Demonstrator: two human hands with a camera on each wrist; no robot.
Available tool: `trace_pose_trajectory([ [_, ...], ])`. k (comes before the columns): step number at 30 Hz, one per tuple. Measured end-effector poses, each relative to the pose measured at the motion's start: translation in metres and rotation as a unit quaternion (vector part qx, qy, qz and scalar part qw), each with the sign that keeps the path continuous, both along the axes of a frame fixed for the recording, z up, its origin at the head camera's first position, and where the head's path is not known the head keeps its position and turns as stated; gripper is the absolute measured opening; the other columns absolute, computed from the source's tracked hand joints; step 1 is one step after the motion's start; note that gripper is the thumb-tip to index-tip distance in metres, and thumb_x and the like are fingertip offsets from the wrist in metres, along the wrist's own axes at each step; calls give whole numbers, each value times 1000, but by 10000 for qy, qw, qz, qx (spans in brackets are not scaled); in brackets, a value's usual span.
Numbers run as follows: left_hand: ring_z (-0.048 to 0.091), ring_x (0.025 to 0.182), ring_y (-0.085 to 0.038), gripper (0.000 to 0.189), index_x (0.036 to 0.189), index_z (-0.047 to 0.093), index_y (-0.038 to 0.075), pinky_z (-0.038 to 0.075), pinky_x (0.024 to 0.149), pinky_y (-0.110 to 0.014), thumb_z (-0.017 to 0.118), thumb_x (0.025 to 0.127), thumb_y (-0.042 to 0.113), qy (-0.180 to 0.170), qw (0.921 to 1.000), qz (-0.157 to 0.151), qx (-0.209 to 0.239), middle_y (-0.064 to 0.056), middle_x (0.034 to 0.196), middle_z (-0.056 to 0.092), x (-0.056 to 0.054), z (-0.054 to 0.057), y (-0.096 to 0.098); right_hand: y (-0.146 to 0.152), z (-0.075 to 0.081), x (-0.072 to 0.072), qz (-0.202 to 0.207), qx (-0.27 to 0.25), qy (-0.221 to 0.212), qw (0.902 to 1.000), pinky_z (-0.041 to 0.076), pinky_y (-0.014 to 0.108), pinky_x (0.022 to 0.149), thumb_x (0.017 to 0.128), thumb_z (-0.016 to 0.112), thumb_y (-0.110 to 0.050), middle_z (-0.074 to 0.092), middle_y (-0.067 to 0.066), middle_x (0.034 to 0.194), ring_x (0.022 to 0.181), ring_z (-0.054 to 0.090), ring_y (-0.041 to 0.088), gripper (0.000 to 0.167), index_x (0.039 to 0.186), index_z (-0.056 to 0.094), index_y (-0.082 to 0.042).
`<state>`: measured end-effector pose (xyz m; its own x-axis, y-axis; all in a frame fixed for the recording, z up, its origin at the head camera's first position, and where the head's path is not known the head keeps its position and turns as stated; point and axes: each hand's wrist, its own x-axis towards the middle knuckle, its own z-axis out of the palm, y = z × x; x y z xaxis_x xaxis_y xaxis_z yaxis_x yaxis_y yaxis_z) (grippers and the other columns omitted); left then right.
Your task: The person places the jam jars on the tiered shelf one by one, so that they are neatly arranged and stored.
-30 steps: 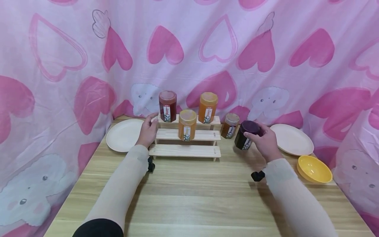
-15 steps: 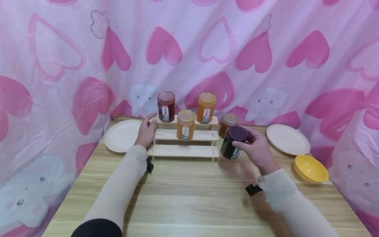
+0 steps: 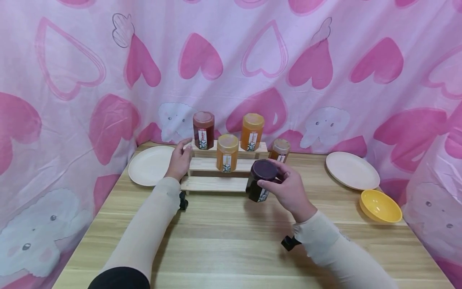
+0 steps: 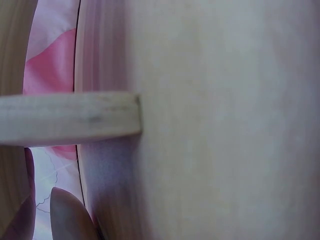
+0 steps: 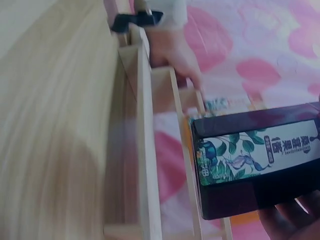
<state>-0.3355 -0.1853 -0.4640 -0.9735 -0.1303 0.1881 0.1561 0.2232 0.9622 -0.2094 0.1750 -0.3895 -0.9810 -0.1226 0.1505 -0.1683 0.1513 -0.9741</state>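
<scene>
My right hand (image 3: 290, 190) holds a dark purple jam jar (image 3: 258, 188), thumb and fingers round its upper part. The jar tilts a little and overlaps the right end of the lowest tier in the head view. Its white label (image 5: 260, 150) with leaves faces the right wrist camera. At the left end of the three-tier wooden rack (image 3: 213, 184), my left hand (image 3: 178, 160) grips the top board between thumb and fingers. A red jar (image 3: 203, 132) and an orange jar (image 3: 252, 133) stand on the top tier. Another yellow-orange jar (image 3: 227, 154) stands on the middle tier.
A smaller amber jar (image 3: 280, 149) stands on the table right of the rack, partly hidden by the right hand. White plates lie at the left (image 3: 149, 166) and right (image 3: 351, 170). A yellow bowl (image 3: 380, 206) sits by the right edge. A pink heart-patterned curtain (image 3: 231, 72) hangs behind.
My right hand has carried the dark purple jar leftward and nearer, from beside the amber jar to the right end of the rack. My left hand has stayed at the rack.
</scene>
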Motion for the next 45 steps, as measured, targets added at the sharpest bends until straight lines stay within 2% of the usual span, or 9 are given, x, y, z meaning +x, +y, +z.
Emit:
trace_pose_trajectory([
  [7,44,61,-9,45,156,50,19,41,62,-28,42,115,37,-60,10000,-44,49,7,67,45,1,0,0,-33,-4,0,80,-231,-193,9995,55,33,103,83,91,-10,65,13,141,128,64,26,69,145,60,-9],
  [14,40,56,-8,46,159,46,16,38,58,-26,41,116,31,-220,9992,-199,284,6,65,43,-1,-2,-1,-68,-10,0,192,-423,186,9987,55,43,105,80,93,-9,70,10,133,123,66,26,64,138,66,-12],
  [21,42,59,-8,46,158,48,20,40,60,-26,42,115,36,-210,9995,-124,204,7,67,44,0,-3,0,-100,-15,-3,-28,-387,388,9985,55,41,105,78,95,-13,72,5,132,122,68,22,67,138,67,-14],
  [28,43,60,-10,43,154,53,20,40,59,-27,44,115,35,47,10000,-18,-1,6,67,45,-1,-3,0,-123,-19,-6,-208,-368,257,9988,55,40,104,77,97,-17,69,3,137,124,67,21,75,144,64,-14],
  [33,46,64,-11,43,153,54,20,43,63,-28,45,114,35,69,9999,8,-76,4,71,48,-2,-1,0,-138,-23,-9,-242,-356,288,9987,57,39,102,76,97,-20,68,5,139,125,67,20,78,145,62,-11],
  [39,46,66,-12,41,153,54,25,43,64,-27,45,114,37,-59,10000,32,-15,2,72,47,0,1,-1,-154,-24,-14,-295,-119,451,9985,58,37,99,76,98,-26,71,1,132,122,67,18,74,141,65,-14],
  [45,44,63,-10,45,155,52,22,42,62,-26,44,114,38,-8,10000,-67,-44,6,68,45,1,2,-2,-167,-26,-19,-303,41,453,9985,57,38,101,77,97,-26,71,-1,130,122,66,16,69,138,67,-16],
])
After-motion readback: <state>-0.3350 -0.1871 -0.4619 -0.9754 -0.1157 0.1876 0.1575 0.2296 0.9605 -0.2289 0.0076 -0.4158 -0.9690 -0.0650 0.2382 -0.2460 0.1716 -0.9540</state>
